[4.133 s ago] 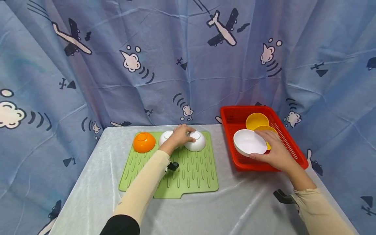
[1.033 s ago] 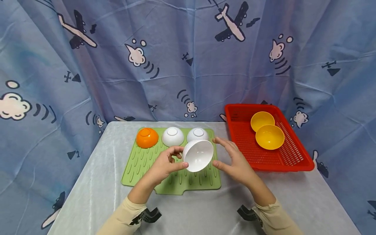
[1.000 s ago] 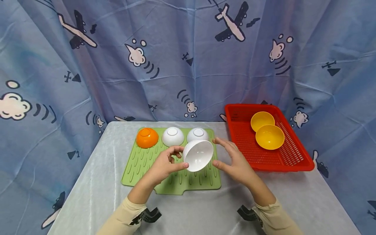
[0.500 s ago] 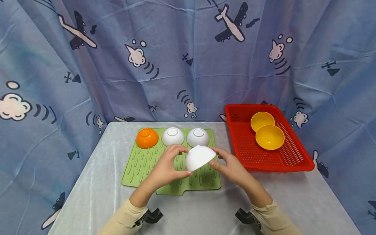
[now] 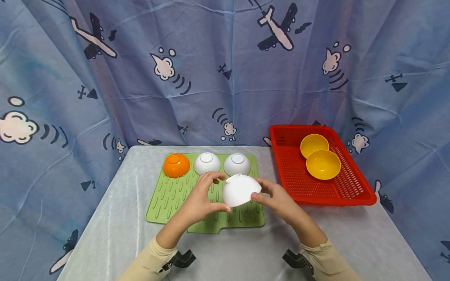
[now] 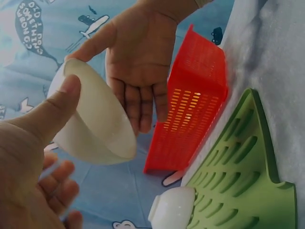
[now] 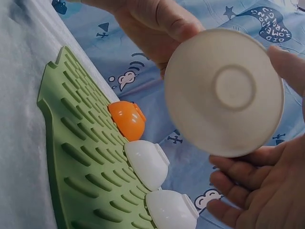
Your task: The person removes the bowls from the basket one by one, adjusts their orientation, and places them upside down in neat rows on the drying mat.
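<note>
A white bowl (image 5: 242,191) hangs tilted, base up, between my two hands above the green ridged mat (image 5: 168,203). My right hand (image 5: 281,201) holds its right edge, thumb on the near side and fingers behind. My left hand (image 5: 198,201) is spread around the bowl's left side. In the left wrist view its thumb (image 6: 71,88) overlaps the bowl (image 6: 95,143), while its fingers stand apart from it. The right wrist view shows the bowl's round foot (image 7: 234,87). Upside down along the mat's back edge sit an orange bowl (image 5: 176,165) and two white bowls (image 5: 207,164).
A red plastic basket (image 5: 291,175) stands at the right of the table (image 5: 116,218). Inside it, two yellow bowls (image 5: 323,165) lie with their openings up, overlapping. A blue patterned curtain (image 5: 197,78) hangs right behind the table.
The white bowl came from over the basket to above the mat and turned from opening-up to base-up. Earlier my left hand gripped it; now its fingers have loosened and my right hand holds it.
</note>
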`<act>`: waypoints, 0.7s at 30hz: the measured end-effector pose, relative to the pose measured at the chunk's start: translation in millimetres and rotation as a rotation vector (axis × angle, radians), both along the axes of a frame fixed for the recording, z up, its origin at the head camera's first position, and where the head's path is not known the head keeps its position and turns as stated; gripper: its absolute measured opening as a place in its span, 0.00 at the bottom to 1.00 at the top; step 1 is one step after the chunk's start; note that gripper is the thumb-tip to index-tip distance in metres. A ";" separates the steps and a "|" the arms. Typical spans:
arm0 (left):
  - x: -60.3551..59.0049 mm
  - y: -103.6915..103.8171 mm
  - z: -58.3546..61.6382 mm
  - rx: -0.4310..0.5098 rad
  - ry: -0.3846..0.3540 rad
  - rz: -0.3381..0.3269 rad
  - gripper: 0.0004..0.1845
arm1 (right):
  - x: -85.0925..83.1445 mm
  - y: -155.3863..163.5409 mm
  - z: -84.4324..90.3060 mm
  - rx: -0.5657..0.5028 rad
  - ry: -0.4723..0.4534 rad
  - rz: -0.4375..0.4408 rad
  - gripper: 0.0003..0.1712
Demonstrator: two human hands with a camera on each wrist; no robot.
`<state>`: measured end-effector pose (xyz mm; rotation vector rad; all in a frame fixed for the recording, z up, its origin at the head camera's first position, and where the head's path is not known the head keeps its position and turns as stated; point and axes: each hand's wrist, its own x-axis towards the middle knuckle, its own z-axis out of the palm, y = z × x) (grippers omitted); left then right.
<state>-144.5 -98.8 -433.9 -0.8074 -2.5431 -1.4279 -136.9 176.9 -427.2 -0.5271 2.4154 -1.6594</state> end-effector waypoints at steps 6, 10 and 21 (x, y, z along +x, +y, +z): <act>-1.4 -2.9 -0.7 0.078 -0.210 0.007 0.50 | -2.3 0.3 -3.0 -0.040 0.064 0.011 0.39; -3.3 -6.0 0.4 0.119 -0.290 0.007 0.44 | -1.5 -0.8 -4.2 -0.079 0.092 0.020 0.41; -7.2 -17.5 4.7 0.070 -0.212 -0.026 0.39 | -2.1 -5.7 -11.5 -0.101 0.139 0.020 0.48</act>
